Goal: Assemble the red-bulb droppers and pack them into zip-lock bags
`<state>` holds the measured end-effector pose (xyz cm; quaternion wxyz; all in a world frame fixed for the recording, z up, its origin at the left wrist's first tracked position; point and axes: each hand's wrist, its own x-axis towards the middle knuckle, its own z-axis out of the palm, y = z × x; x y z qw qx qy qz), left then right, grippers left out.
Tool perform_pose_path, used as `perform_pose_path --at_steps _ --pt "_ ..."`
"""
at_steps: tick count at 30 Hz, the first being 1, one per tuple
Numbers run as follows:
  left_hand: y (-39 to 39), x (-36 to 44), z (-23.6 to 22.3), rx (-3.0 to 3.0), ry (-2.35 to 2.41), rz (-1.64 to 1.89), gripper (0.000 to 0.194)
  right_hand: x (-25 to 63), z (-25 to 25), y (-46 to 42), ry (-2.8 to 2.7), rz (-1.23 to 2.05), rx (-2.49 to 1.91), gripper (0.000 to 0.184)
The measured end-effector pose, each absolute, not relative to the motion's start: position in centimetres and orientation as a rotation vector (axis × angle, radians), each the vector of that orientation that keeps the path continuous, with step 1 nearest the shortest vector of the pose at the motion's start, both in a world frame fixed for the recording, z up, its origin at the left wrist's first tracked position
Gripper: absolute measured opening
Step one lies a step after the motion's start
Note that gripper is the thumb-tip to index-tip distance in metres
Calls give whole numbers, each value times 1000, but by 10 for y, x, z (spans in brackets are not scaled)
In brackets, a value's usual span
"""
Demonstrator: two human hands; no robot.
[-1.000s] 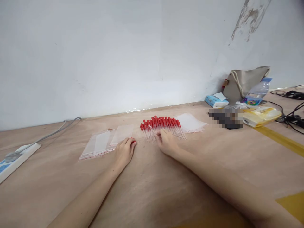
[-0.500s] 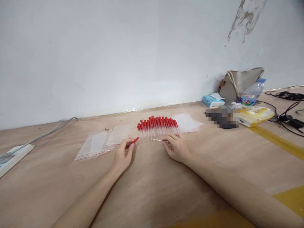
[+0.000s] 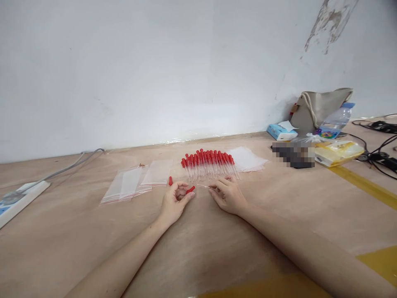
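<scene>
My left hand (image 3: 173, 203) pinches a red rubber dropper bulb (image 3: 190, 189) between thumb and fingers. Facing it, my right hand (image 3: 230, 196) grips a thin clear dropper tube (image 3: 203, 186) whose free end points left at the bulb, a short gap apart. Just beyond both hands lies a row of droppers (image 3: 214, 157), red bulbs away from me and clear tips towards me. Another red bulb (image 3: 170, 181) rests on the covered table beside my left fingers.
Clear zip bags (image 3: 124, 184) lie at the left, and a pile of white sheets or bags (image 3: 248, 159) at the right. Further right are a blue tissue pack (image 3: 281, 132), a grey bag (image 3: 319, 107), a plastic bottle (image 3: 336, 120), a yellow pack (image 3: 338, 153) and cables. A power strip (image 3: 25, 203) stands far left.
My left hand has moved right with the bulb, closer to the tube in my right hand. The loose bulb beside it now shows fully. The view has shifted slightly.
</scene>
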<state>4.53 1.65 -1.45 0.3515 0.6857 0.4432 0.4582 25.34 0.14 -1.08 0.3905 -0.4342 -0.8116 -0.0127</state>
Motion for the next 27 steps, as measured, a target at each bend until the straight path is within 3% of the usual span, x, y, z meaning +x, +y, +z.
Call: perform_pose_path --at_steps 15,27 --pt "11 44 -8 2118 1070 1198 14 259 -12 4 -2190 -11 -915 14" --pt "4 43 -2 2223 916 974 18 265 -12 13 -2288 -51 -845 23"
